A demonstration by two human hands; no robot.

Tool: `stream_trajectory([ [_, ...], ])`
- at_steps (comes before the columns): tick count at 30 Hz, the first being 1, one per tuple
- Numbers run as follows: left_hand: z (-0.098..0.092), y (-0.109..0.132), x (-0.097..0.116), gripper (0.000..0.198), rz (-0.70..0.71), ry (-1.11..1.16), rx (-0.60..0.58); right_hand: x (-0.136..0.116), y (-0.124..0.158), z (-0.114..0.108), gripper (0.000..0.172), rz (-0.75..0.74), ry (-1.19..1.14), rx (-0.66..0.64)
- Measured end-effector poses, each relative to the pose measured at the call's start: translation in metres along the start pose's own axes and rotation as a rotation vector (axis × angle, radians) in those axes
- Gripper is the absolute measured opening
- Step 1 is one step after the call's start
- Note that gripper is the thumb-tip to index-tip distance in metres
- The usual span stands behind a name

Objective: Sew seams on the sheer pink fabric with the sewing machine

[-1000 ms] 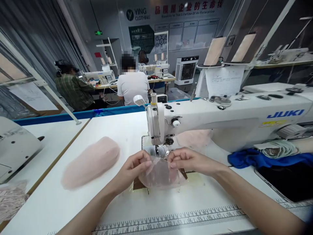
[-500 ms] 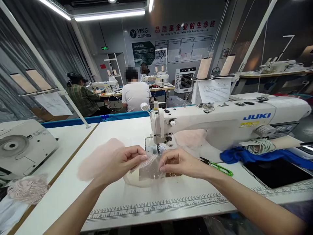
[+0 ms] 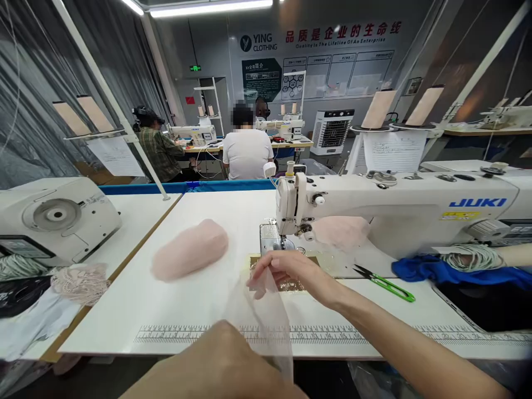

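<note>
A sheer pale fabric piece (image 3: 272,316) stretches from my right hand down toward my left hand, in front of the table edge. My right hand (image 3: 291,271) is just before the sewing machine's needle area, its bent fingers closed on the upper end of the fabric. Close to the camera at the bottom, my left hand (image 3: 220,360) is bent with knuckles up. Its fingertips are hidden, but the fabric's lower end runs in to it. The white sewing machine (image 3: 286,205) stands beyond, its needle above the metal plate (image 3: 270,244).
A pink sheer fabric pile (image 3: 191,249) lies on the left of the table; another pink piece (image 3: 341,231) sits under the machine arm. Green thread snips (image 3: 388,287), blue cloth (image 3: 428,270) and a dark tablet (image 3: 477,302) are on the right. A printed ruler (image 3: 332,334) follows the front edge. Two people sit ahead.
My left hand has come back from the needle area toward the camera, drawing the sheer fabric along. My right hand stays near the needle. The view has shifted, so the machine appears farther right.
</note>
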State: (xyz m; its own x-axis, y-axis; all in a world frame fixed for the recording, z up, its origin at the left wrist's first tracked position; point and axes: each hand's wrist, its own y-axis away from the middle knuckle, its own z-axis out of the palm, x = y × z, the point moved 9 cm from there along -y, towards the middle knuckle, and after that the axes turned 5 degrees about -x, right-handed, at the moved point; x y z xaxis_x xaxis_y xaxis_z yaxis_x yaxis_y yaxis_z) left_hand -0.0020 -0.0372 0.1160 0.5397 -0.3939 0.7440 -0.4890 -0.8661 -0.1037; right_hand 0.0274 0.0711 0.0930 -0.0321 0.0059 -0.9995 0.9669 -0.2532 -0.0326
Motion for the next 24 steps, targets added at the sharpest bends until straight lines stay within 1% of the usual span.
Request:
stream_trajectory([
  [1,-0.010,0.003,-0.006,0.021,-0.014,0.003,0.071,-0.001,-0.002,0.003,0.032,-0.008,-0.040,-0.017],
  [2,-0.037,0.010,-0.022,0.022,-0.116,-0.009,0.294,-0.003,-0.005,0.006,0.029,-0.008,-0.067,-0.033],
  [3,-0.063,0.020,-0.036,0.023,-0.175,-0.014,0.507,-0.004,-0.007,0.008,0.025,-0.007,-0.081,-0.048],
  [4,-0.081,0.026,-0.048,0.026,-0.208,-0.020,0.629,-0.004,-0.010,0.011,0.021,-0.001,-0.090,-0.065],
  [5,-0.089,0.025,-0.062,0.033,-0.225,0.003,0.619,-0.005,-0.014,0.014,0.018,0.004,-0.095,-0.082],
  [6,-0.090,0.018,-0.075,0.040,-0.218,0.075,0.518,-0.006,-0.017,0.017,0.016,0.003,-0.096,-0.101],
  [8,-0.075,0.005,-0.095,0.049,-0.195,0.317,0.246,-0.010,-0.024,0.021,0.014,-0.025,-0.083,-0.129],
  [9,-0.064,0.004,-0.101,0.052,-0.183,0.429,0.127,-0.012,-0.027,0.022,0.015,-0.047,-0.055,-0.133],
  [10,-0.053,0.005,-0.104,0.053,-0.173,0.541,0.028,-0.013,-0.030,0.021,0.017,-0.065,-0.013,-0.128],
  [11,-0.043,0.010,-0.107,0.050,-0.182,0.642,-0.040,-0.012,-0.032,0.019,0.018,-0.074,0.038,-0.117],
  [12,-0.034,0.017,-0.111,0.043,-0.210,0.731,-0.073,-0.011,-0.034,0.017,0.019,-0.072,0.089,-0.101],
  [13,-0.028,0.027,-0.117,0.036,-0.250,0.803,-0.065,-0.007,-0.035,0.014,0.020,-0.058,0.140,-0.087],
  [14,-0.025,0.038,-0.123,0.029,-0.290,0.852,-0.023,-0.002,-0.036,0.013,0.023,-0.035,0.189,-0.080],
  [15,-0.027,0.050,-0.130,0.025,-0.315,0.880,0.044,0.002,-0.037,0.012,0.028,-0.015,0.240,-0.075],
  [16,-0.032,0.061,-0.135,0.023,-0.321,0.890,0.121,0.006,-0.039,0.012,0.034,-0.004,0.299,-0.071],
  [17,-0.041,0.072,-0.139,0.023,-0.318,0.884,0.199,0.008,-0.043,0.012,0.040,-0.012,0.368,-0.060],
  [19,-0.067,0.088,-0.147,0.023,-0.313,0.847,0.349,0.004,-0.054,0.012,0.051,-0.071,0.517,-0.008],
  [21,-0.108,0.097,-0.158,0.025,-0.334,0.749,0.525,-0.004,-0.072,0.012,0.060,-0.155,0.600,0.059],
  [22,-0.130,0.100,-0.165,0.025,-0.370,0.680,0.604,-0.008,-0.083,0.011,0.063,-0.187,0.602,0.084],
  [24,-0.173,0.097,-0.179,0.029,-0.418,0.543,0.713,-0.010,-0.109,0.004,0.068,-0.210,0.563,0.135],
])
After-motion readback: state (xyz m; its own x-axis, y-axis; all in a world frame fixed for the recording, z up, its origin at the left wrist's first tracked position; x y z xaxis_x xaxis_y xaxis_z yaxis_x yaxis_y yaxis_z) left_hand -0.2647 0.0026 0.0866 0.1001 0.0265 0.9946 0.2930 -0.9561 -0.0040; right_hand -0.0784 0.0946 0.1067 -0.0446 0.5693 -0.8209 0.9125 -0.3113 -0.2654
